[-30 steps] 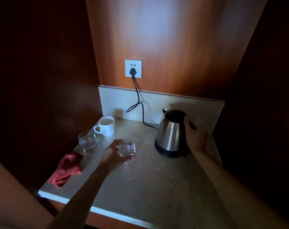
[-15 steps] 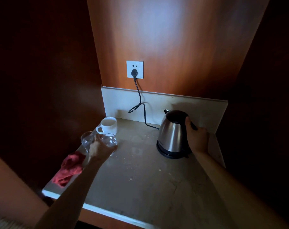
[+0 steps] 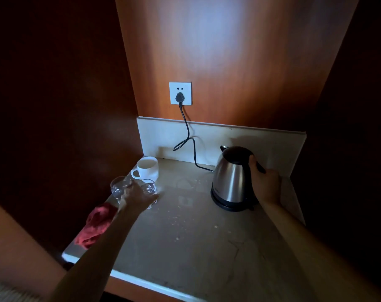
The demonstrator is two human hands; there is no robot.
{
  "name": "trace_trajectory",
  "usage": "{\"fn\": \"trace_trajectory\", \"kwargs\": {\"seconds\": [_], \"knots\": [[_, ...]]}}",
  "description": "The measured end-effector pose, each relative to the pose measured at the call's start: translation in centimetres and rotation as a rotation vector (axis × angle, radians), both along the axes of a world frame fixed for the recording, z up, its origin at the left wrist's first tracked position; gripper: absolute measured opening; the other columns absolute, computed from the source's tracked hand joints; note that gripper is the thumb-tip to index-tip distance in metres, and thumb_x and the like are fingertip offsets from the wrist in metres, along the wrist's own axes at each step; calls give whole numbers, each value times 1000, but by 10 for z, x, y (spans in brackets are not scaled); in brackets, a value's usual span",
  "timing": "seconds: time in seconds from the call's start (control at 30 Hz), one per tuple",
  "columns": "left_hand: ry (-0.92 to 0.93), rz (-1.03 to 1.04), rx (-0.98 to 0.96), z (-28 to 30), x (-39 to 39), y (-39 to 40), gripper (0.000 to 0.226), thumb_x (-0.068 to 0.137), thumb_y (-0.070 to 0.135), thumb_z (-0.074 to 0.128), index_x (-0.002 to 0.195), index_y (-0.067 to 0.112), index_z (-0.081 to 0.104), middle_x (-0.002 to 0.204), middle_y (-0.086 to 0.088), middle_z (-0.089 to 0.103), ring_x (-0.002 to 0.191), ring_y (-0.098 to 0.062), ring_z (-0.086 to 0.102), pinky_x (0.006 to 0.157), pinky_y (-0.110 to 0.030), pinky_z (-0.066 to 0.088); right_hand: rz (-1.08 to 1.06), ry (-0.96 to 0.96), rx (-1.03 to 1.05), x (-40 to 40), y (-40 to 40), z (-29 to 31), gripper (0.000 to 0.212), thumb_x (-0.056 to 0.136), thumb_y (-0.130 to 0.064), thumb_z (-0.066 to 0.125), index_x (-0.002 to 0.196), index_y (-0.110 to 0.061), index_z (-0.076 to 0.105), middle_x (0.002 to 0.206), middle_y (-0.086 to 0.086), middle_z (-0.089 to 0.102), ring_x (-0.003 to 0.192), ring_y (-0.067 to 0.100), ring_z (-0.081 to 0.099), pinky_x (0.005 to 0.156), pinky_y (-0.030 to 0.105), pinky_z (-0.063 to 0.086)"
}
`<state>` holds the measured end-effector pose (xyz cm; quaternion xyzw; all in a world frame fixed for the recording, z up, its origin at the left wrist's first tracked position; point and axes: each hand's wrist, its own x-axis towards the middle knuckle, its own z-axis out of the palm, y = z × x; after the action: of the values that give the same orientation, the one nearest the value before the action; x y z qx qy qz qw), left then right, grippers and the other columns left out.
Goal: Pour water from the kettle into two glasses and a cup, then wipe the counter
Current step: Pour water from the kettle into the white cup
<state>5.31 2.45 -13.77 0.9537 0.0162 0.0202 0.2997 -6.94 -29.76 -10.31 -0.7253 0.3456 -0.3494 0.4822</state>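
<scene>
A steel kettle [image 3: 231, 182] with a black lid stands on its base at the right of the stone counter [image 3: 196, 236]. My right hand [image 3: 264, 184] is wrapped around its black handle. At the counter's left, my left hand [image 3: 136, 197] grips a clear glass [image 3: 149, 186] that rests on the counter. A second clear glass [image 3: 117, 186] stands just left of it, the two nearly touching. A white cup [image 3: 147, 167] sits behind them by the backsplash. A red cloth [image 3: 95, 225] lies crumpled at the left edge, partly under my forearm.
The kettle's black cord [image 3: 188, 136] runs up to a wall socket [image 3: 180, 93]. Dark wooden walls close in on the left, back and right. Crumbs and marks speckle the counter's middle. Its front edge [image 3: 141, 282] is near me.
My left hand has slid one glass from the counter's middle leftward, beside the other glass and in front of the cup. My right hand has stayed on the kettle handle.
</scene>
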Motion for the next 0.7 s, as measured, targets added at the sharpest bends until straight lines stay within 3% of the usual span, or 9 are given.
{"fn": "trace_trajectory", "kwargs": {"seconds": [0.07, 0.13, 0.23, 0.3, 0.4, 0.53, 0.7], "knots": [[-53, -43, 126, 10, 2, 1, 111, 52, 76, 69, 135, 6, 47, 124, -16, 63, 115, -33, 62, 92, -43, 52, 6, -13, -4, 0, 1, 0, 66, 92, -60, 66, 69, 2, 71, 66, 10, 70, 68, 23, 68, 63, 32, 50], [-72, -45, 254, 29, 1, -5, 90, 69, 63, 75, 134, 8, 49, 127, -12, 61, 118, -30, 60, 94, -41, 48, 9, -18, -13, 0, 1, 0, 66, 92, -59, 66, 70, 3, 73, 67, 11, 72, 68, 22, 69, 66, 35, 54], [-135, -67, 254, 50, 16, -16, 75, 77, 53, 77, 131, 6, 53, 128, -14, 59, 118, -35, 58, 96, -43, 47, -4, -11, -53, -1, 3, 1, 70, 94, -55, 67, 78, 12, 72, 75, 20, 73, 62, 20, 63, 70, 44, 57], [-110, -89, 207, 56, 33, -19, 74, 78, 54, 74, 131, 7, 54, 128, -17, 58, 118, -37, 57, 95, -43, 48, -5, -24, -53, 0, 3, 1, 70, 94, -54, 67, 80, 14, 72, 78, 21, 74, 66, 20, 68, 71, 44, 58], [-54, -62, 188, 57, 57, -20, 81, 75, 58, 76, 135, 9, 52, 131, -19, 54, 122, -38, 54, 99, -43, 47, 2, -21, -33, 1, 4, -1, 72, 93, -58, 66, 72, 11, 71, 70, 19, 73, 59, 14, 66, 60, 35, 53], [58, -47, 203, 46, 83, -23, 102, 66, 64, 81, 144, 12, 42, 142, -17, 47, 132, -35, 48, 105, -42, 43, -19, 6, -15, 3, 1, -2, 78, 91, -61, 66, 55, 8, 58, 54, 17, 65, 52, 21, 66, 51, 31, 45], [139, -12, 233, 32, 117, -24, 114, 54, 69, 85, 145, 16, 42, 144, -15, 49, 131, -35, 51, 103, -44, 47, -24, -18, -7, 6, -2, -5, 71, 90, -60, 69, 44, -10, 48, 42, 2, 56, 42, 12, 59, 45, 25, 39]]}}
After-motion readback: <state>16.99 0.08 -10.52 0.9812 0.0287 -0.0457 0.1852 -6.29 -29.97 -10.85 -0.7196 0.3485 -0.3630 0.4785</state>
